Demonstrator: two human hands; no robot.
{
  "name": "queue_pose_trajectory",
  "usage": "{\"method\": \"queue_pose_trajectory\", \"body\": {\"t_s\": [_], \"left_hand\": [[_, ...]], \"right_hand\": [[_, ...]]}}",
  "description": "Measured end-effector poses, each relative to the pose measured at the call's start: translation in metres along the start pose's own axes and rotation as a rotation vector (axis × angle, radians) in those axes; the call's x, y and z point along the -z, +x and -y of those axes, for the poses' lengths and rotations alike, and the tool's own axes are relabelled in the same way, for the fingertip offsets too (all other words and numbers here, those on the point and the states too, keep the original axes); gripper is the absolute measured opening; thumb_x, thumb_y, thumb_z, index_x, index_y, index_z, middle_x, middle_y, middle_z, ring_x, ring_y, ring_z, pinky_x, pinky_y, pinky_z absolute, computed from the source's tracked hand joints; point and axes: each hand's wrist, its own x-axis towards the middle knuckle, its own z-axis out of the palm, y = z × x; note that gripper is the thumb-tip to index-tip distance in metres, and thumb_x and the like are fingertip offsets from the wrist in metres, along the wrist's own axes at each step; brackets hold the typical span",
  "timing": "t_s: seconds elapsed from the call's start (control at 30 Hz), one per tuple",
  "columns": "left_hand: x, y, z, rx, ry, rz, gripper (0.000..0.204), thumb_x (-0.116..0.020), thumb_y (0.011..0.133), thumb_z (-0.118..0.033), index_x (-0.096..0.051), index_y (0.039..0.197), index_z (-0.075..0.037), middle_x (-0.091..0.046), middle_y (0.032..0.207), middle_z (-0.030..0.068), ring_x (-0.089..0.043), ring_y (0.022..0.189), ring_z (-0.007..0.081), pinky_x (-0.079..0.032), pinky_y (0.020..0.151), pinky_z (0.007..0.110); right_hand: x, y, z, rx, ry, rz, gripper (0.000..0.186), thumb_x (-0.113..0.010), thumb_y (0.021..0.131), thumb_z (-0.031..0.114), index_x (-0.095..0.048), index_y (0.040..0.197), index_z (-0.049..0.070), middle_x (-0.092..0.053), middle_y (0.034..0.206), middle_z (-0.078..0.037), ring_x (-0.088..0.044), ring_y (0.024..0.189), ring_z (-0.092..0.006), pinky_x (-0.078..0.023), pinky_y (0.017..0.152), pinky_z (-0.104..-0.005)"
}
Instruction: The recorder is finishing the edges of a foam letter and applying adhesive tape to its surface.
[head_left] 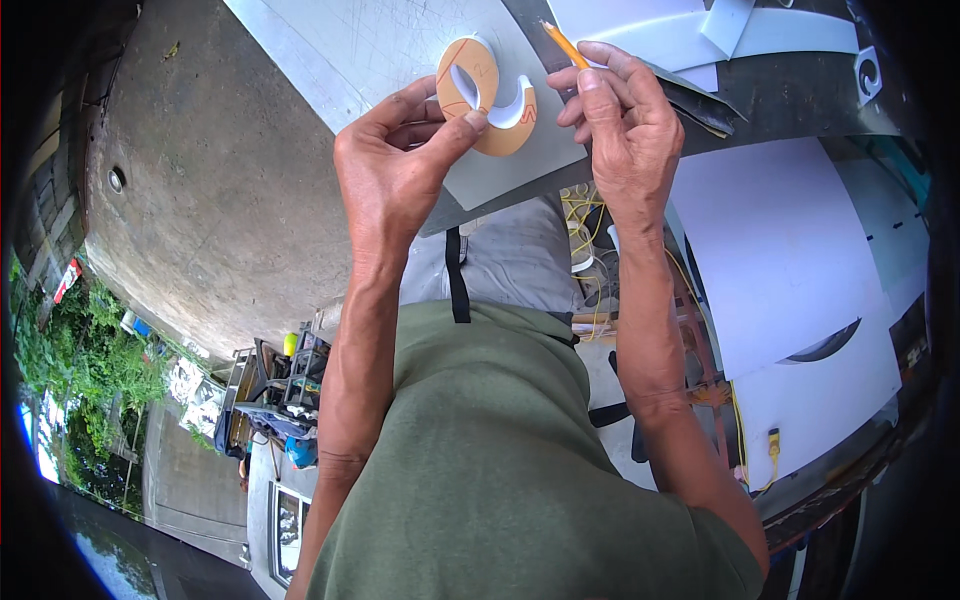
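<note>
At twelve o'clock in the head view, over a pale grey sheet (400, 60), a tan ring-shaped cutout (488, 95) pinched in the left hand (400, 165): thumb tip pressed on its lower face near six o'clock of the ring, fingers curled behind the rim at about nine o'clock. Closed firmly on the piece, with no slack showing. Right hand (625, 130) just beside, at three o'clock of the ring, folded around an orange pencil (565, 45), tip slanting up toward eleven o'clock; fingers closed on the shaft, fingertips close to the ring's right edge, contact there hard to tell.

Probably thin board or card, judging by the flat profile and the one-handed pinch: light, fairly stiff across the face, yet likely to bend or crease at the narrow band. Surface matt, so little risk of slipping. Best taken by the wider part of the band, flat between thumb and fingers, away from the thin curve beside the white crescent opening.

Ring tilted, face turned up toward the camera; slightly oval, long axis running roughly from ten o'clock to four o'clock, red curved lines drawn across the tan face
</note>
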Motion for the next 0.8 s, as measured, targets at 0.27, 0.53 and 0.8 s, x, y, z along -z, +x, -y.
{"method": "queue_pose_trajectory", "body": {"t_s": [0.27, 0.53, 0.8], "left_hand": [[-0.001, 0.002, 0.001, -0.023, 0.021, 0.016, 0.05, -0.084, 0.079, -0.012, -0.068, 0.121, 0.01, -0.074, 0.098, 0.0201, -0.074, 0.092, 0.0242, -0.06, 0.086, 0.035], [0.0, 0.002, 0.002, -0.026, 0.053, 0.011, 0.053, -0.085, 0.078, -0.015, -0.068, 0.121, 0.01, -0.074, 0.1, 0.0205, -0.074, 0.094, 0.0249, -0.058, 0.091, 0.037], [0.003, 0.003, 0.004, -0.025, 0.058, -0.005, 0.055, -0.086, 0.077, -0.017, -0.068, 0.121, 0.01, -0.074, 0.1, 0.0212, -0.074, 0.095, 0.0252, -0.058, 0.091, 0.037]], "right_hand": [[0.028, 0.002, -0.001, 0.257, -0.13, 0.011, 0.017, -0.066, 0.097, 0.01, -0.073, 0.11, 0.002, -0.073, 0.085, -0.004, -0.066, 0.072, -0.008, -0.053, 0.064, -0.0243], [0.039, 0.069, 0.036, 0.52, -0.432, 0.522, 0.014, -0.058, 0.088, 0.007, -0.064, 0.091, -0.005, -0.065, 0.079, -0.019, -0.063, 0.07, -0.0329, -0.05, 0.066, -0.0412], [0.023, 0.083, 0.055, 0.483, -0.522, 0.83, 0.008, -0.06, 0.083, 0.002, -0.062, 0.084, -0.006, -0.064, 0.073, -0.023, -0.067, 0.072, -0.0367, -0.053, 0.068, -0.0417]]}}
